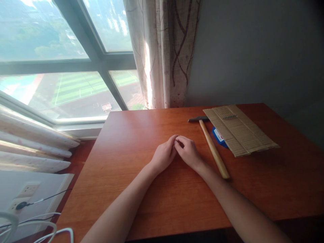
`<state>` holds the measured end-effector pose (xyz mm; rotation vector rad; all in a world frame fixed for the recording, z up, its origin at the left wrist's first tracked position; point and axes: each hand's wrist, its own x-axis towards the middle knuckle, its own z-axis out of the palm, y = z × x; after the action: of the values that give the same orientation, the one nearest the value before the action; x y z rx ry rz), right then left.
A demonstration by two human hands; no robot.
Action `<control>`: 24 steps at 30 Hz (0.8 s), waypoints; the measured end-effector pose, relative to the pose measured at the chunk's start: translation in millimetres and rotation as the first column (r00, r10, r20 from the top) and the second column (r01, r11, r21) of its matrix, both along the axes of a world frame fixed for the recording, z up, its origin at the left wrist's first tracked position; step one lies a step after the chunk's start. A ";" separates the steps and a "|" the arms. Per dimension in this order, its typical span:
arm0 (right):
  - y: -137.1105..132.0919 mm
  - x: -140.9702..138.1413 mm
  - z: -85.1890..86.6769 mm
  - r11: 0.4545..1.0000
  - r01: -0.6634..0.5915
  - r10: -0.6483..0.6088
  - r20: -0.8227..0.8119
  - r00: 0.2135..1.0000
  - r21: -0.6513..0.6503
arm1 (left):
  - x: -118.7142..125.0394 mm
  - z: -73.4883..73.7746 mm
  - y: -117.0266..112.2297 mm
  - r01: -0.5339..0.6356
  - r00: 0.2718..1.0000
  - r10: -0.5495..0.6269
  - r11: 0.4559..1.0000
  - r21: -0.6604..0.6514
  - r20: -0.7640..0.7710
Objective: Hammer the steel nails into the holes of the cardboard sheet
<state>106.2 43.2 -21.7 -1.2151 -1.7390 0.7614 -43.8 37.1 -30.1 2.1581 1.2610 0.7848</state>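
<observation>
Above the middle of the wooden table, my left hand [164, 153] and my right hand [187, 151] meet at the fingertips. Both are closed, thumbs and fingers pressed together. Whatever may be between them is too small or too hidden to make out. Just right of my right hand lies a hammer [214, 148], its pale wooden handle pointing toward me and its dark head at the far end. A piece of corrugated cardboard [244, 133] rests tilted on a blue object with a white label [219, 136], mostly covered. Small dark metal pieces [230, 117] lie on the cardboard, perhaps nails.
The reddish-brown table [121, 158] ends at the left above the floor. Behind it hang a patterned curtain [162, 50] and a grey wall [253, 50]. A window [81, 89] is at the left. White cables [50, 224] and a wall socket [27, 189] are low left.
</observation>
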 end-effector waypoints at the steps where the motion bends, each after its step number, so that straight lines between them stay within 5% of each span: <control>1: 0.1 0.0 0.2 1.000 -0.001 0.001 -0.003 1.000 -0.001 | 0.0 0.3 0.1 0.001 1.000 -0.001 1.000 -0.003 -0.003; 24: 0.5 1.0 -0.9 1.000 -0.007 0.007 -0.019 1.000 -0.001 | 0.1 -0.1 -0.6 -0.001 0.999 0.003 0.999 -0.034 0.051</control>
<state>107.3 43.7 -22.5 -1.1987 -1.7286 0.7756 -43.7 36.5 -30.2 2.0973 1.2419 0.8092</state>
